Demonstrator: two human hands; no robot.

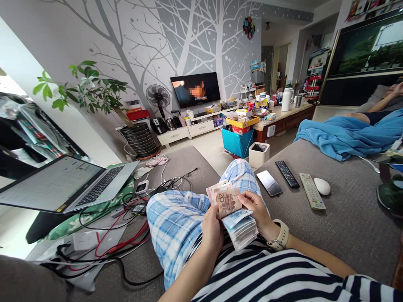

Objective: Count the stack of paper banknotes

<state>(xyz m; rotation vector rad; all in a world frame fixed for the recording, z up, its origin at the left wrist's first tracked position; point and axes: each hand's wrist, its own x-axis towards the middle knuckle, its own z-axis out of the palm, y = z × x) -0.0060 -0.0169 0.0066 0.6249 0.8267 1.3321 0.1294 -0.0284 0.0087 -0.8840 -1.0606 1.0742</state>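
On a grey, coarse-woven sofa [346,226], over a lap in soft blue-and-white plaid trousers [176,222], we hold a thick stack of banknotes [241,228] between both hands. The stack is a rectangular block of thin paper, its pale edges layered and slightly fanned, with bluish notes on top. Our left hand [212,230] wraps around its near end, fingers curled shut on the paper. Our right hand [258,212], with a cream smartwatch [280,237] on the wrist, pinches a brownish twenty note [228,202] with thumb and fingertips, tilted up off the stack; a pinkish note [214,191] peeks out just behind it. To the right on the sofa cushion lie a glossy black smartphone [269,183], a slim black remote [287,174], a longer light-grey remote [312,191] and a smooth white oval mouse [322,186], side by side but apart. To the left, an open silver laptop [67,184] rests on a green patterned cushion [94,209], with tangled black and red cables [126,235] nearby. A blue fleece blanket [346,136] lies bunched farther right.
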